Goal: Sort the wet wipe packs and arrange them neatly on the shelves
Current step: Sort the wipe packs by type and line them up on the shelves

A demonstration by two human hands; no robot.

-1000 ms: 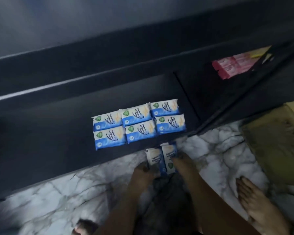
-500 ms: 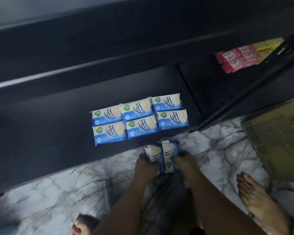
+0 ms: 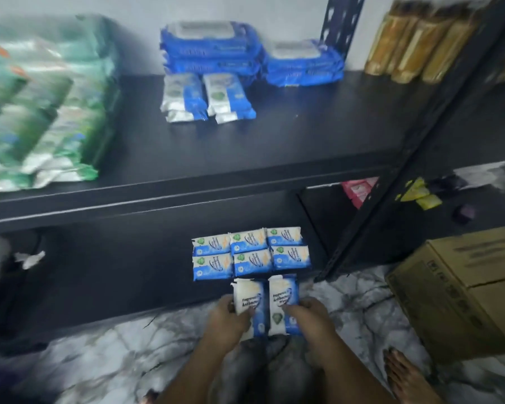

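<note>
- Two small blue-and-white wet wipe packs are being held side by side at the front edge of the lower shelf point(image 3: 114, 272), with their printed faces turned up toward the camera.
- The left pack point(image 3: 248, 295) is being gripped by the left hand point(image 3: 229, 317), whose fingers are curled round its lower left side.
- The right pack point(image 3: 283, 295) is being gripped the same way by the right hand point(image 3: 309, 316), which is wrapped round its lower right side.
- Both held packs are being carried upright and nearly touching, with their upper halves over the shelf and their lower halves over the marble floor point(image 3: 99, 360).
- Six matching packs point(image 3: 251, 253) are being displayed just behind them, lying flat on the lower shelf in two rows of three with their edges touching.
- On the upper shelf point(image 3: 303, 126), two short stacks of small packs point(image 3: 184, 94) are being shown in front of two stacks of large blue packs point(image 3: 213, 51), which are set against the wall.
- Green packs point(image 3: 41, 97), blurred, are being stored at the left end of the upper shelf, and gold packs point(image 3: 414, 45) are being stood upright at the right.
- Pink packs point(image 3: 357, 189) and yellow packs point(image 3: 420, 196) are being partly hidden by a dark upright on the neighbouring lower shelf.
- A cardboard box point(image 3: 464, 287) is being kept on the floor at the right, with a bare foot point(image 3: 405, 374) near it.
</note>
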